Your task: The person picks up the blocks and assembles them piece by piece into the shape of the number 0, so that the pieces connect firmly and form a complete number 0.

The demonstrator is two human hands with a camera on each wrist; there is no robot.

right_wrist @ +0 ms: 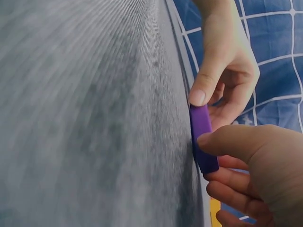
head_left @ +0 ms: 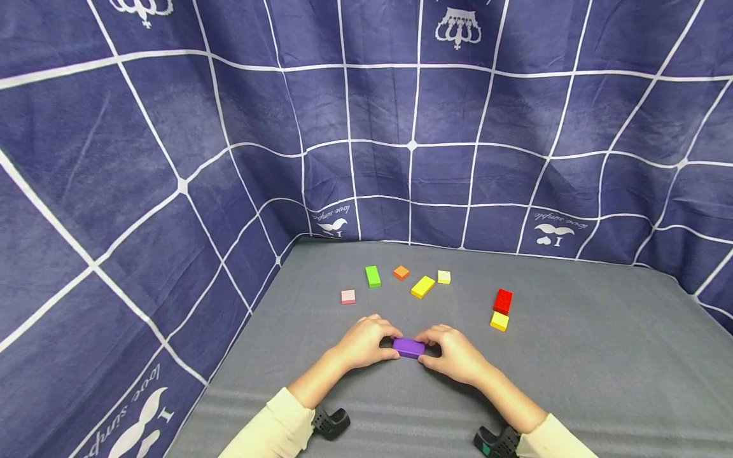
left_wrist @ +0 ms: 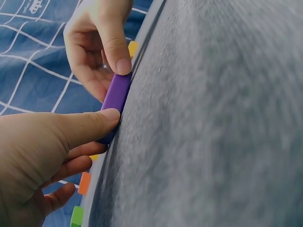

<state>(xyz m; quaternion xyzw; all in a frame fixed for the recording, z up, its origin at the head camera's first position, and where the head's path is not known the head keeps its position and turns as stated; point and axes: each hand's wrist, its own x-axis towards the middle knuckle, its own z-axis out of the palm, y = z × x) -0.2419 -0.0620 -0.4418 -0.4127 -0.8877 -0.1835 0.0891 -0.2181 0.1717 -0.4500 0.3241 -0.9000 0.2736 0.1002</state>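
A small purple rectangular block (head_left: pixel 409 347) lies lengthwise between the two hands, low on the grey cloth surface. My left hand (head_left: pixel 366 343) pinches its left end between thumb and fingers. From the other side, my right hand (head_left: pixel 455 353) pinches the right end. In the left wrist view, the left thumb presses on the near part of the purple block (left_wrist: pixel 117 93), and the other hand's thumb is at the far end. The right wrist view has the right thumb on the side of the purple block (right_wrist: pixel 202 124), with fingertips behind its lower end.
Beyond the hands lie a pink block (head_left: pixel 348 297), a green block (head_left: pixel 373 277), an orange block (head_left: pixel 401 272), a yellow block (head_left: pixel 423 287) and a pale yellow block (head_left: pixel 443 277). At right, a red block (head_left: pixel 503 301) adjoins a yellow one (head_left: pixel 499 320). Blue checked cloth (head_left: pixel 378 108) hangs behind and left.
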